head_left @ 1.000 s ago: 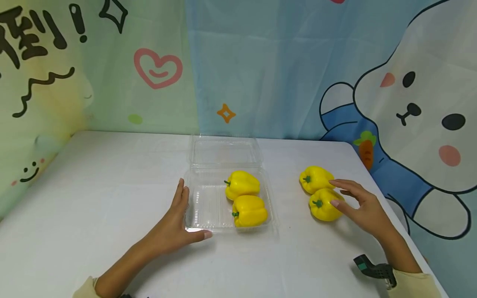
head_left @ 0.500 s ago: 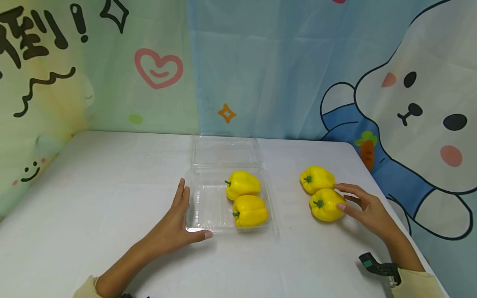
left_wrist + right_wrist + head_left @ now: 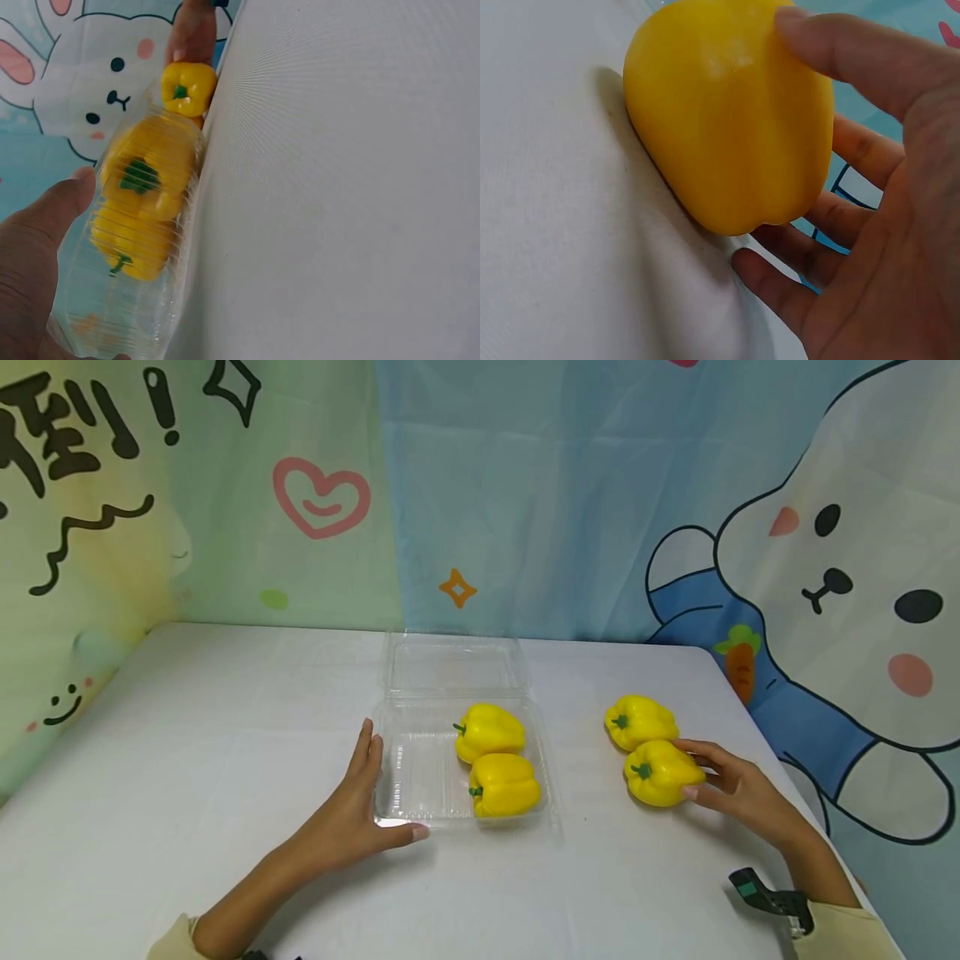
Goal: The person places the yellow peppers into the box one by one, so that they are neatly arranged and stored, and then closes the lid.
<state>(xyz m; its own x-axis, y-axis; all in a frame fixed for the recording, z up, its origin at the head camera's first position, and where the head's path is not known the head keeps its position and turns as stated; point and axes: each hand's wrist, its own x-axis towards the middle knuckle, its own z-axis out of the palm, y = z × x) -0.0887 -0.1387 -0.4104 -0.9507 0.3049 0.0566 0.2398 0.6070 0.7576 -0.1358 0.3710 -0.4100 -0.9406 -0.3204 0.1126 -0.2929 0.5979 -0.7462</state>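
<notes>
Where the table (image 3: 225, 727) ends: the back edge runs along the curtain (image 3: 525, 485), right behind the box (image 3: 420, 768), whose open lid (image 3: 456, 664) reaches back to it; the right edge slants past, well right of the box.
Room: tabletop spreads wide to the box's left, narrower between the box and the loose pair.
Peppers: four, all yellow; two in the box's right half, the back pepper (image 3: 491, 732) touching the front pepper (image 3: 505, 786); two loose, right of the box, the far pepper (image 3: 641, 724) against the near pepper (image 3: 660, 774).
Right hand (image 3: 738, 789): grasping that near pepper, thumb and fingers around it!
Left hand (image 3: 360, 810): ungripped, fingers straight, thumb spread, at the box's near left corner.
Boxes: one, lid attached.
Hands: two.
</notes>
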